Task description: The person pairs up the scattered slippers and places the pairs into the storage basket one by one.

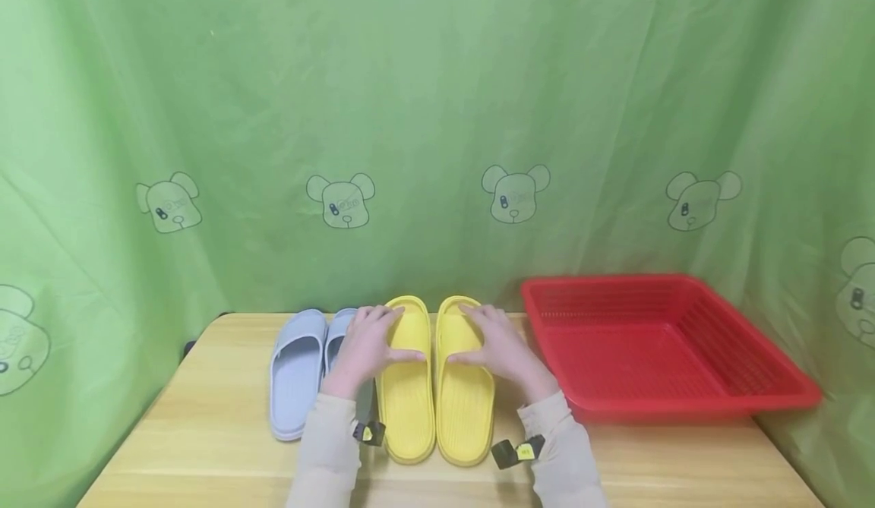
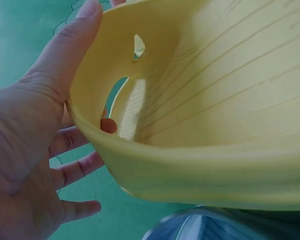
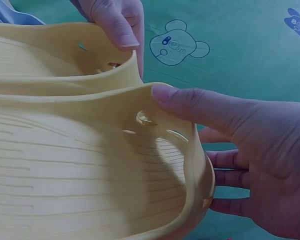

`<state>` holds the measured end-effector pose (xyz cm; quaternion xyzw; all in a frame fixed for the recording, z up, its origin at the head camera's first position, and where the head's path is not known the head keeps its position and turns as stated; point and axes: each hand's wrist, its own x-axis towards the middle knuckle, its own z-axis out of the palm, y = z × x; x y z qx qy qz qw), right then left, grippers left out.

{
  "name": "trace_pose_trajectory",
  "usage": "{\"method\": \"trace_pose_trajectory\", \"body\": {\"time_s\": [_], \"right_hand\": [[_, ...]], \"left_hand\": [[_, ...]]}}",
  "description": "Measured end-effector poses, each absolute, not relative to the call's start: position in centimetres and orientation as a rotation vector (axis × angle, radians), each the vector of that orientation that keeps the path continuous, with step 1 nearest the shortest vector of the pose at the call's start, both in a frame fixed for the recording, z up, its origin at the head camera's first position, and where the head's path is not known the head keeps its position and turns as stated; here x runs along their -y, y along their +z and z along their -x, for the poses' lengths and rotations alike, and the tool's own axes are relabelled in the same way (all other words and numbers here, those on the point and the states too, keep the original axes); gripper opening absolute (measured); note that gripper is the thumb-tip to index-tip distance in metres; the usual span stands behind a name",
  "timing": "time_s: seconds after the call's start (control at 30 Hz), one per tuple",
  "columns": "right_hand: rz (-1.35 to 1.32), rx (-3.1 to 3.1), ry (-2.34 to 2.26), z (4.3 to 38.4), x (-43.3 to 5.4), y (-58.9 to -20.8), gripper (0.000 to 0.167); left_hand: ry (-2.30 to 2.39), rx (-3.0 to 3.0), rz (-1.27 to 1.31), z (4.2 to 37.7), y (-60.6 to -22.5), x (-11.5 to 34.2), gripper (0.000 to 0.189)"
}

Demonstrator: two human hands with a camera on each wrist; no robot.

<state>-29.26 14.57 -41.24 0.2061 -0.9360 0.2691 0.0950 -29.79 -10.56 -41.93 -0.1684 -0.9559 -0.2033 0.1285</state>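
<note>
Two yellow slippers stand side by side on the wooden table, toes pointing away. My left hand [image 1: 369, 345] holds the left yellow slipper [image 1: 408, 417] by its strap; in the left wrist view the thumb [image 2: 65, 52] lies over the strap and a fingertip shows through the toe opening. My right hand [image 1: 504, 347] grips the right yellow slipper [image 1: 466, 421] at its strap, thumb [image 3: 205, 105] on the strap's edge and fingers along the outer side. Left of them lies a pair of blue-grey slippers [image 1: 295, 394], one partly hidden behind my left hand.
A red plastic basket [image 1: 690, 404] with slotted walls stands at the right, overhanging the table's right edge. Bare wooden tabletop [image 1: 198, 409] shows at the left. A green curtain [image 1: 424, 105] with bear-head prints hangs behind and at both sides.
</note>
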Motion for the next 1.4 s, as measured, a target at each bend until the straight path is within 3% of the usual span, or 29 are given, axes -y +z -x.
{"method": "trace_pose_trajectory", "body": {"time_s": [0.27,0.73,1.4], "right_hand": [[-0.560,2.768,0.816,28.6,-15.0,-40.5,0.090],[-0.509,2.767,0.816,28.3,-15.4,-40.4,0.090],[-0.407,2.644,0.904,28.4,-16.7,-40.0,0.086]], "left_hand": [[-0.602,2.766,0.477,29.6,-41.5,11.4,0.100],[-0.671,2.748,0.469,29.4,-41.4,12.0,0.089],[-0.768,2.637,0.384,29.5,-41.1,13.5,0.092]]}}
